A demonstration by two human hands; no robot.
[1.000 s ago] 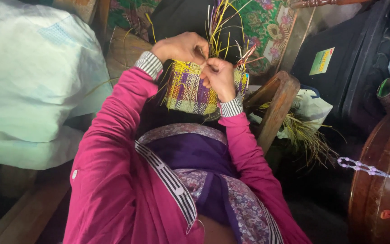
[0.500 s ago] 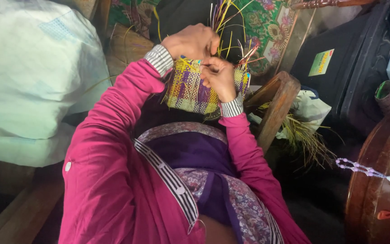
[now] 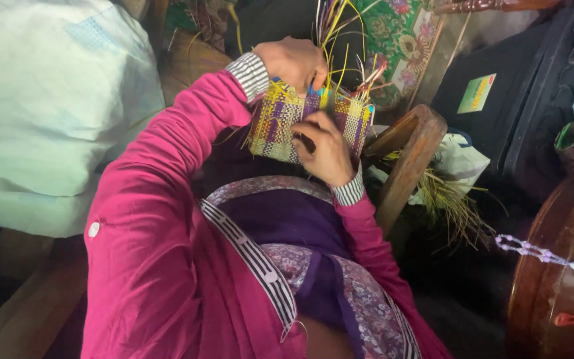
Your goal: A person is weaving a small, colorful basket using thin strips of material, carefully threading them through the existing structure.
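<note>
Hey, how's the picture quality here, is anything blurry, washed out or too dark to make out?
Head view: the woven piece and both hands, left hand and right hand, are fairly sharp; the pale sack at upper left is bright and washed out; the lower right beside the wooden chair arm sinks into deep shadow; edges bend slightly from the wide lens.

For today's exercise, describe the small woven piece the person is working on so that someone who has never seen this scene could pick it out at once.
Start from the bright pink sleeves that fill the middle of the view and follow them up to the two hands. Between the left hand and the right hand sits the woven piece, a small flat panel. Its yellow and purple checks, with loose strips sprouting from its top edge, set it apart from the green floral cloth behind.
</note>
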